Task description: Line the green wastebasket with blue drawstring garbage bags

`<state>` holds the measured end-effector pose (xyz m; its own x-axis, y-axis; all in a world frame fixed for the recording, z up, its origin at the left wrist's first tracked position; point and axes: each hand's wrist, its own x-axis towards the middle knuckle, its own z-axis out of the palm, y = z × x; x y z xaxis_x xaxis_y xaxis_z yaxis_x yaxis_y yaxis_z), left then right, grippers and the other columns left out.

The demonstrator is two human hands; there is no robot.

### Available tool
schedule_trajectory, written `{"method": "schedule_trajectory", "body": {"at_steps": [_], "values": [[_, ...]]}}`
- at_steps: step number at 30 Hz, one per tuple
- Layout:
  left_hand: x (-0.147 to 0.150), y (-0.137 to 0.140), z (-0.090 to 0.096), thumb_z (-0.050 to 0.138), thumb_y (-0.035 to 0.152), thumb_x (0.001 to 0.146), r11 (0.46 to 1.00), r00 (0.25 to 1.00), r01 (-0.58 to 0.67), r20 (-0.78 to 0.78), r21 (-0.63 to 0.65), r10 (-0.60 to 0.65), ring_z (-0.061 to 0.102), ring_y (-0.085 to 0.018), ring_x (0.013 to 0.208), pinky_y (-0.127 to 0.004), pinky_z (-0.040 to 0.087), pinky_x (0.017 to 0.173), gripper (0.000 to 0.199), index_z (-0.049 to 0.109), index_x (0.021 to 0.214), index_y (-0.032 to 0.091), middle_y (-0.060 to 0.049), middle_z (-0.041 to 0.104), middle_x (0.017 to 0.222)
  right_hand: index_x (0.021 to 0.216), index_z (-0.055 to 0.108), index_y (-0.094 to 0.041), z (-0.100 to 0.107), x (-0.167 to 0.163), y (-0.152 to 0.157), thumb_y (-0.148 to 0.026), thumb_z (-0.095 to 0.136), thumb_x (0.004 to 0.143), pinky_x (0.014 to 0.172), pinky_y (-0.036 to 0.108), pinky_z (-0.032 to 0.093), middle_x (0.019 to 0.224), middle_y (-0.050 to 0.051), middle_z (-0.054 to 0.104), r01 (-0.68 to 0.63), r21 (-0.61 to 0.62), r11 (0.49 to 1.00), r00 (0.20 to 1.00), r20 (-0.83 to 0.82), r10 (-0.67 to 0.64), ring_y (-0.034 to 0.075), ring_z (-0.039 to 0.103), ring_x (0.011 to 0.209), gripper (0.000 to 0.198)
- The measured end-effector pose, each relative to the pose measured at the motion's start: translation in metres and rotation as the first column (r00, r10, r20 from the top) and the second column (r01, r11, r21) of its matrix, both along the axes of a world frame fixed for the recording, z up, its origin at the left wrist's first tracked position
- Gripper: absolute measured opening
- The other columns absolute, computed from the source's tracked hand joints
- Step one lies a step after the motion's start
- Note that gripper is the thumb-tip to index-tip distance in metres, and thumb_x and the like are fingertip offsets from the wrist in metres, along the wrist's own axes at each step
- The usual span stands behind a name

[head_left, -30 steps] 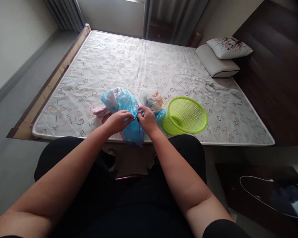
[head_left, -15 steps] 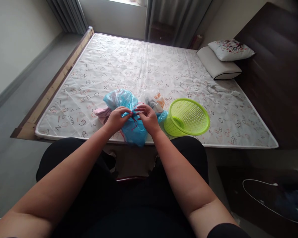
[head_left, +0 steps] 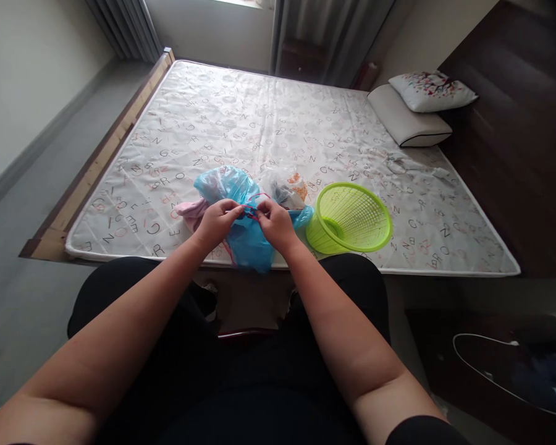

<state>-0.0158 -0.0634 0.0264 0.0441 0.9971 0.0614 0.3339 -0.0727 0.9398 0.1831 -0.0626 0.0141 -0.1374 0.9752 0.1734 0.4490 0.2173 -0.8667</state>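
Note:
A blue plastic bag [head_left: 252,247] lies at the near edge of the mattress, its lower part hanging slightly over. Over its gathered neck, a thin red drawstring [head_left: 261,196] runs between my two hands. My left hand [head_left: 220,219] pinches the string from the left, thumb against fingers. From the right, my right hand [head_left: 273,222] is closed on the string too, its fingertips bent inward. Pink cloth [head_left: 192,214] sticks out beside the bag on the left. Just behind my right hand rests a clear plastic bag [head_left: 290,188] with grey and orange contents.
A lime-green plastic basket [head_left: 319,232] leans on its side, right of my hands. The mattress [head_left: 269,123] has a letter print. Two pillows [head_left: 410,117] lie by the dark headboard [head_left: 514,136]. A white cable [head_left: 472,364] trails over a dark surface at lower right.
My right hand's fingers have closed in from a looser, spread pose. The dangling string ends have been drawn up between the hands, forming a loop above them.

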Motion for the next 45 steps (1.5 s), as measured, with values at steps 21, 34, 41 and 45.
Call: {"method": "schedule_trajectory", "body": {"at_steps": [21,34,41,45], "values": [[0.0,0.003,-0.01,0.089,0.064,0.076,0.971,0.971,0.228,0.086,-0.077,-0.222,0.069,-0.02,0.076,-0.032,0.055,0.07,0.049,0.078,0.09,0.018,-0.006,0.076,0.082,0.105,0.068,-0.022,-0.007,0.002,0.0,-0.022,0.053,0.1,0.097,0.039,0.058,0.107,0.009,0.075,0.122,0.123,0.985,0.993,-0.007,-0.122,0.023,0.071,0.098,0.016],[-0.009,0.007,-0.008,0.08,0.058,0.084,0.996,0.994,0.089,-0.056,-0.012,-0.089,0.071,-0.023,0.082,-0.034,0.055,0.078,0.038,0.074,0.088,0.021,-0.006,0.078,0.086,0.1,0.074,-0.023,-0.002,0.008,0.0,-0.024,0.066,0.104,0.099,0.039,0.056,0.104,0.007,0.078,-0.12,0.221,0.968,0.985,0.145,0.089,0.024,0.071,0.103,0.009],[-0.01,0.006,-0.01,0.069,0.042,0.092,0.996,0.977,-0.007,-0.214,0.089,0.026,0.072,-0.022,0.085,-0.036,0.055,0.083,0.02,0.069,0.094,0.022,-0.005,0.078,0.088,0.096,0.069,-0.024,-0.001,0.005,-0.001,-0.045,0.069,0.099,0.088,0.034,0.059,0.098,0.003,0.073,-0.008,0.065,0.998,0.982,-0.186,0.02,0.018,0.068,0.087,0.022],[-0.005,0.002,-0.014,0.077,0.045,0.088,0.993,0.996,0.013,-0.084,0.116,-0.003,0.076,-0.025,0.095,-0.039,0.057,0.09,0.035,0.07,0.114,0.023,-0.006,0.079,0.099,0.1,0.065,-0.025,-0.003,-0.001,-0.001,-0.05,0.068,0.097,0.084,0.033,0.061,0.095,0.002,0.073,-0.005,-0.109,0.994,0.941,-0.337,-0.032,0.018,0.07,0.086,0.026]]}}
